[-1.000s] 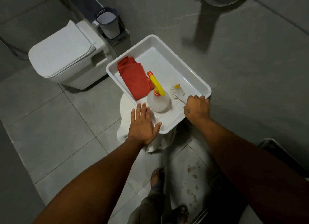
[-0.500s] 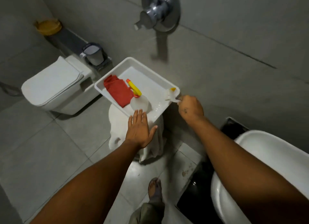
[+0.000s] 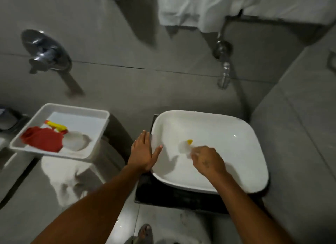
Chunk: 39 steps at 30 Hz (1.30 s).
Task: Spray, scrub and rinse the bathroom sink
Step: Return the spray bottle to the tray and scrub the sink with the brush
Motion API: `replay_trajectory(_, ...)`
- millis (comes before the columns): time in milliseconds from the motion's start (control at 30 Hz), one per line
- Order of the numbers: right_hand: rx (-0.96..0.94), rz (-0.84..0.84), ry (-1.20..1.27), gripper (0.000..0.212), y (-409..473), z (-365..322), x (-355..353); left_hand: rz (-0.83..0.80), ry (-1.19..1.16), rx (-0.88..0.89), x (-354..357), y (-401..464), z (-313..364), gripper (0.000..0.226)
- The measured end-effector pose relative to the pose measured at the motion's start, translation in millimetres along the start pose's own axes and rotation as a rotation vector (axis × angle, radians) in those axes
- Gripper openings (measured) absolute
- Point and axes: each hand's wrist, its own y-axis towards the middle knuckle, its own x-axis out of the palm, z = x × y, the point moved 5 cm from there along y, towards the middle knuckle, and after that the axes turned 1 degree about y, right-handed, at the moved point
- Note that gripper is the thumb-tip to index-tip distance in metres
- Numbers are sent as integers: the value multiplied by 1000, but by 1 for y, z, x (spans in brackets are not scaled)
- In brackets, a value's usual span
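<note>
Right hand (image 3: pixel 207 161) curled closed around handle of small brush (image 3: pixel 185 146), held inside white sink (image 3: pixel 241 134) basin; bristles blurred. Left hand (image 3: pixel 142 152) spread flat, fingers extended, laid on sink's left rim. Spray bottle (image 3: pixel 72 139) and red cloth (image 3: pixel 42 139) left in white tray (image 3: pixel 76 109), well apart.

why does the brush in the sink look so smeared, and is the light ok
Head view: motion blur softens the brush in the right hand and the tray; lighting is dim, the white sink brightest, with hand shadows inside; wide-angle bending curves the wall lines.
</note>
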Motion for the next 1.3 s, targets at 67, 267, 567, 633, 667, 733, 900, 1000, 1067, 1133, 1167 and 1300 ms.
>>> replay_trajectory(67,83,-97,-121,29,-13,39,7,-57,36,43,17,-1,13,101)
replay_trajectory(267,314,-58,-141,29,-4,113,-8,-43,174,116,29,-1,22,101)
replay_trajectory(567,97,-176,16,31,38,57,39,-40,187,126,33,3,21,98)
replay_trajectory(633,161,-166,-62,29,24,82,32,-38,175,129,34,4,20,97)
replay_trajectory(667,207,-136,-99,28,20,98,24,-32,168,130,33,3,20,97)
replay_trajectory(733,292,-46,-94,25,21,121,10,-35,168,134,33,4,20,97)
replay_trajectory(900,114,-94,15,31,41,65,21,-36,223,153,33,2,23,98)
replay_trajectory(1000,146,-251,-64,27,35,62,32,-35,220,152,34,3,21,98)
replay_trajectory(1067,244,-215,-134,30,33,91,18,-36,210,149,34,3,22,98)
replay_trajectory(1133,323,-88,-133,29,35,118,1,-37,207,152,33,3,23,98)
replay_trajectory(1167,336,-28,-99,28,40,124,-3,-45,207,152,32,4,23,99)
replay_trajectory(1300,176,-77,76,33,46,81,18,-53,233,162,33,3,25,98)
